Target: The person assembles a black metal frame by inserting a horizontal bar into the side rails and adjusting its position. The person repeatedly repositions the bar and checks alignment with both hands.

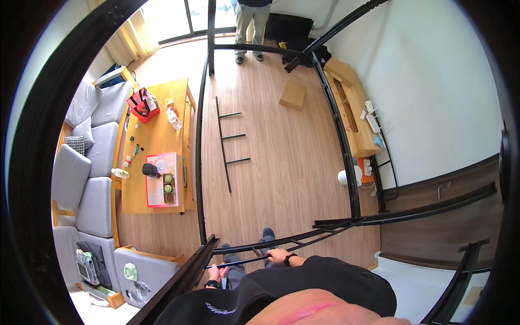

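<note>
A slim dark metal bar [244, 261] runs low in front of my body, almost level. My right hand [278, 255] is closed around it toward its right part. Near the bar's left end, my left hand [216, 272] has its fingers curled on it. Just beyond the bar stands a tall black metal frame [201, 162], whose near crosspiece [295, 238] passes close to my right hand. Inside that frame, a black rail with three short rungs [224, 146] lies on the wooden floor. My feet show just past the bar.
To the left are a wooden table [162, 108] with a red bag [143, 105], bottles and a pink-edged board, and a grey sofa [97, 197]. A cardboard box [293, 95] lies ahead. A wooden cabinet [346, 114] lines the right wall. Another person [251, 27] stands at the far end.
</note>
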A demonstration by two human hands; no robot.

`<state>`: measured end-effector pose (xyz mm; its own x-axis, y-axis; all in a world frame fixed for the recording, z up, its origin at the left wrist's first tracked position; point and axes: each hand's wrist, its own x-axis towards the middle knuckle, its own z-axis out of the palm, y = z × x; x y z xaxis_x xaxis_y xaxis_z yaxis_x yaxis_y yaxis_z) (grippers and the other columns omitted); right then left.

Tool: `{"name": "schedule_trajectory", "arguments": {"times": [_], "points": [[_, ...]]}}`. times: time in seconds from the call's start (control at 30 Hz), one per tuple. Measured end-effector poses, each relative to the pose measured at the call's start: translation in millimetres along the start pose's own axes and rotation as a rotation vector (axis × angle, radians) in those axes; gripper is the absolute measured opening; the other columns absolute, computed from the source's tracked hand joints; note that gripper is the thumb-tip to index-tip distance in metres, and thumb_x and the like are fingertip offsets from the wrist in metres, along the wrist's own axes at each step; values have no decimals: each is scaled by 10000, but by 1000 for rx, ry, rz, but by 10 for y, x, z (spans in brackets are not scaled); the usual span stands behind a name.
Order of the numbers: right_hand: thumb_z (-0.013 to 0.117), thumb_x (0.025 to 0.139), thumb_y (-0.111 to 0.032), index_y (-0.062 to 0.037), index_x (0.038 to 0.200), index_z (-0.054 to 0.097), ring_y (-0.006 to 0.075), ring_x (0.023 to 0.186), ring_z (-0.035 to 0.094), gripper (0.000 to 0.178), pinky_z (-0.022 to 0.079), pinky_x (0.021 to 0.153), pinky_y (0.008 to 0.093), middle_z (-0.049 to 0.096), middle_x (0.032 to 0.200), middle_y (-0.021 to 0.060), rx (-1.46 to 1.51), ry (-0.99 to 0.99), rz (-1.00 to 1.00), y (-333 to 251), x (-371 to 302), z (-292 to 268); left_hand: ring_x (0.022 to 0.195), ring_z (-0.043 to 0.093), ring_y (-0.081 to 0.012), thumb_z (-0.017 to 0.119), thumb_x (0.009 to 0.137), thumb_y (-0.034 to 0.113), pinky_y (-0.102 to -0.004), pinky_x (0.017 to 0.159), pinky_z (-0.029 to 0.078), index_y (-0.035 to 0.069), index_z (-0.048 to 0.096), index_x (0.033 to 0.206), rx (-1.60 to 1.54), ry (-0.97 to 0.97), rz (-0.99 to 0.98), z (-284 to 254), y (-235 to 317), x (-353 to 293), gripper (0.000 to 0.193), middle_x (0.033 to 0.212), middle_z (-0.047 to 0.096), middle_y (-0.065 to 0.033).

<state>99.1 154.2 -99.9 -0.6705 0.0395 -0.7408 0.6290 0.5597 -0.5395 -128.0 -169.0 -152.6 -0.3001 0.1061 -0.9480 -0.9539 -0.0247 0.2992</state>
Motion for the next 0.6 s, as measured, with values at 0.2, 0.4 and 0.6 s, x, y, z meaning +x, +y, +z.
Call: {"name": "schedule_trajectory", "arguments": {"times": [0.2,0.4,0.6], "points": [[620,944,-290,-96,1160,688,416,1070,699,298,566,897,545,748,1104,198,-33,-19,-8,52,42,74,1194,663,-477,345,1139,247,-622,951,616,-23,327,1403,-66,55,-96,-95,1,136,378,1305,613,-293],[611,909,-273,-157,1131,744,383,1081,704,284,567,917,536,754,1144,153,-60,118,-43,171,131,198,987,736,-353,440,1140,353,-456,782,675,0,420,1371,67,-56,-110,-240,-72,149,422,1338,644,-256],[702,923,-357,-102,1148,724,379,1091,691,342,560,928,493,743,1155,152,62,110,-97,281,159,229,1315,621,-372,547,1112,245,-481,912,658,5,376,1382,-10,-74,57,-111,-115,-142,400,1440,564,-274]]}}
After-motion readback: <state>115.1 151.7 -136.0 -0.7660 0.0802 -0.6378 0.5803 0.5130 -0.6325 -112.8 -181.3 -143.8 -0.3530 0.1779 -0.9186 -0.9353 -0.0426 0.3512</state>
